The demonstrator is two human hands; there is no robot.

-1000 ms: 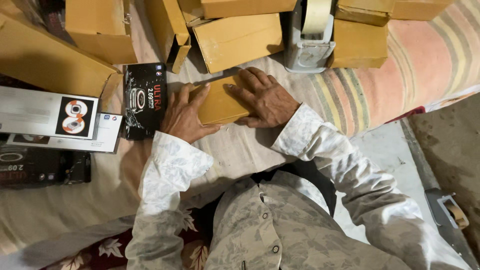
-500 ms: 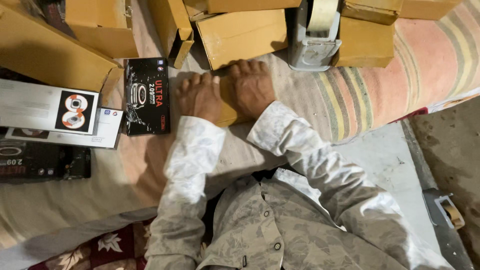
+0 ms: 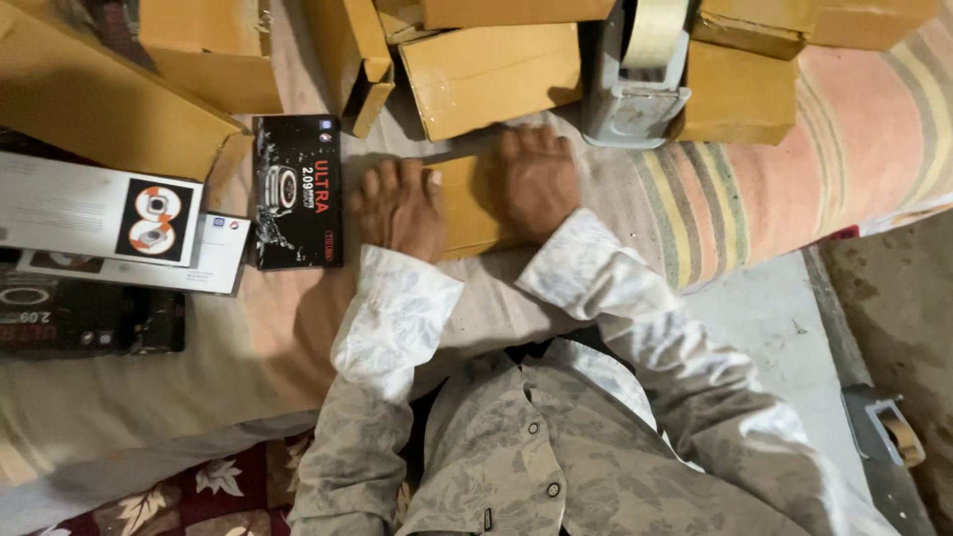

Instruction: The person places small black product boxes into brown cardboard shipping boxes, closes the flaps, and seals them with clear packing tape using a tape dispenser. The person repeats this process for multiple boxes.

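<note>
A small flat brown cardboard box point(image 3: 467, 203) lies on the cloth-covered surface in front of me. My left hand point(image 3: 399, 206) presses flat on its left edge, fingers spread. My right hand point(image 3: 536, 179) lies palm down on its right part, fingers pointing away from me. Both hands rest on the box without closing around it. Much of the box is hidden under the hands.
Several brown cardboard boxes point(image 3: 491, 74) are piled beyond the hands. A grey tape dispenser point(image 3: 635, 84) stands at the back right. A black product box point(image 3: 298, 194) lies left of my left hand, with white boxes point(image 3: 94, 213) farther left. A striped cloth point(image 3: 794, 199) extends right.
The view has drawn closer and shifted. My hands have slid slightly apart on the brown box, the right one now flatter on it.
</note>
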